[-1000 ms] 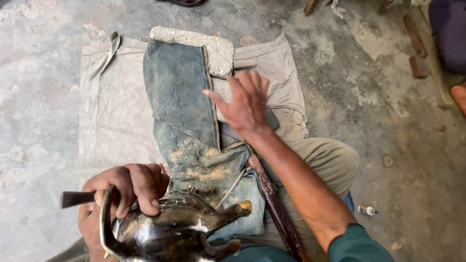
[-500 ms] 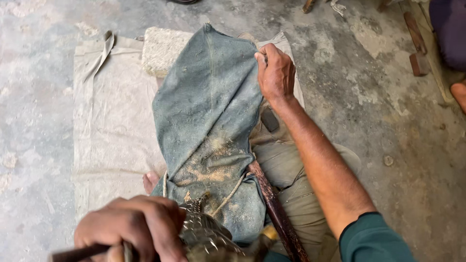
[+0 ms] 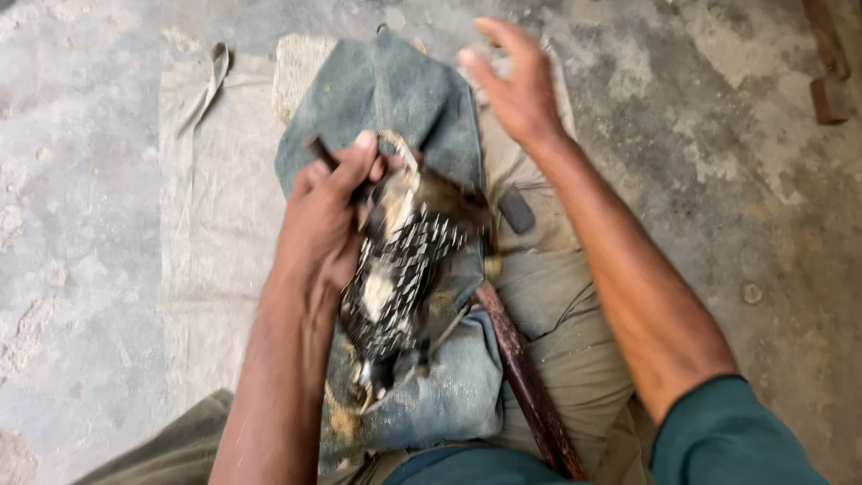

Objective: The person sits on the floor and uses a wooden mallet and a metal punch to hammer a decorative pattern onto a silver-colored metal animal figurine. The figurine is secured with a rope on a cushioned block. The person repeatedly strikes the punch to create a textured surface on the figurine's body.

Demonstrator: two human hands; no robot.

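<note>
My left hand (image 3: 325,224) grips a shiny metal teapot-like vessel (image 3: 404,260) with an engraved pattern, along with a dark-handled tool (image 3: 319,151), over the blue denim cloth (image 3: 395,94) spread across my lap. The vessel is blurred by motion. My right hand (image 3: 516,85) hovers over the far edge of the denim with fingers apart and nothing in it.
A beige sack cloth (image 3: 215,224) lies on the rough concrete floor (image 3: 700,162). A pale stone block (image 3: 294,72) sits under the denim's far end. A dark wooden stick (image 3: 525,386) rests along my right thigh. A small dark block (image 3: 516,211) lies on the sack. Rusty pieces (image 3: 828,94) lie at far right.
My left hand has brought the metal vessel forward and up onto the denim. My right hand let go of the denim's far edge and opened.
</note>
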